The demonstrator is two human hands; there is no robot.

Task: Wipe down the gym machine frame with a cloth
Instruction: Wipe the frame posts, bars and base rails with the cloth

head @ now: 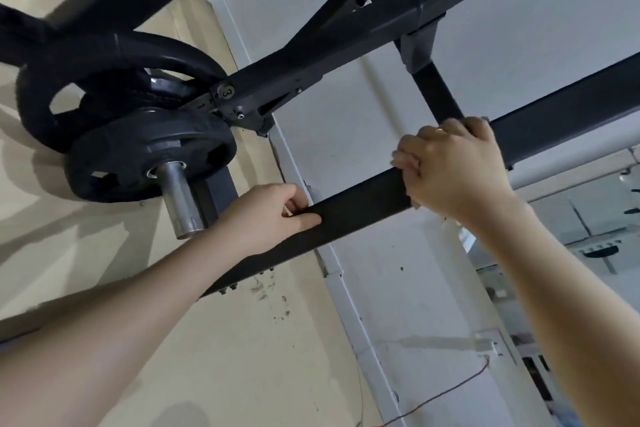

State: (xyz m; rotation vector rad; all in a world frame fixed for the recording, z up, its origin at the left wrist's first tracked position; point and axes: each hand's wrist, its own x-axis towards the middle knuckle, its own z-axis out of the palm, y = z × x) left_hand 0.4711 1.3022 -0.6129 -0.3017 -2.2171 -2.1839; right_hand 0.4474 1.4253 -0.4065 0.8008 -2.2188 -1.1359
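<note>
A black square-tube bar (pixel 360 208) of the gym machine frame runs diagonally from lower left to upper right. My left hand (pixel 266 218) grips this bar from the left, thumb laid along its front face and fingers curled behind it. My right hand (pixel 450 166) is clenched around the same bar farther up, where a short black post (pixel 438 94) meets it. No cloth shows in either hand; if one is there, the fingers hide it.
Black weight plates (pixel 145 156) hang on a steel sleeve (pixel 180 204) just left of my left hand. More black frame beams (pixel 346 35) cross overhead. A cream wall (pixel 86 270) and white column (pixel 381 288) stand behind; a mirror (pixel 588 225) is at right.
</note>
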